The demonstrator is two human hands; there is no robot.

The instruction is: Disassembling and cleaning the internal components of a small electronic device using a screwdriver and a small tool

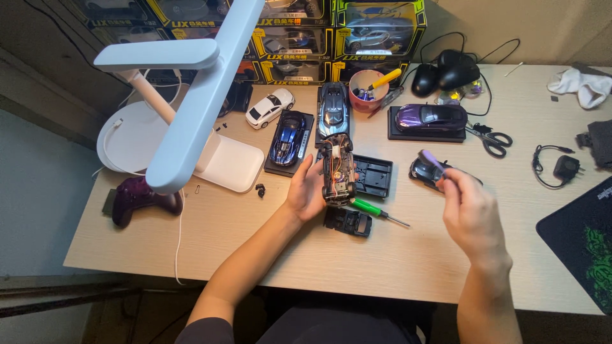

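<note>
bare car chassis (336, 171) gripped in left hand (307, 191), long axis near-far | right hand (470, 207) pinches purple shell piece (431, 159), well right | green screwdriver (376, 211) between, nearer left hand

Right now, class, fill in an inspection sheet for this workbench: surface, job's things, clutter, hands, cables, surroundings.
Surface: pale wood-grain desk.
Job's things: stripped model car chassis in the left hand; dark car body shell by the right hand; green screwdriver and black base plate lying on the desk.
Clutter: finished model cars, scissors, red cup, game controller.
Hands: left grips the chassis; right pinches a small purple piece.
Cables: mouse leads, white lamp cord.
Surroundings: white desk lamp, stacked car boxes behind.
</note>
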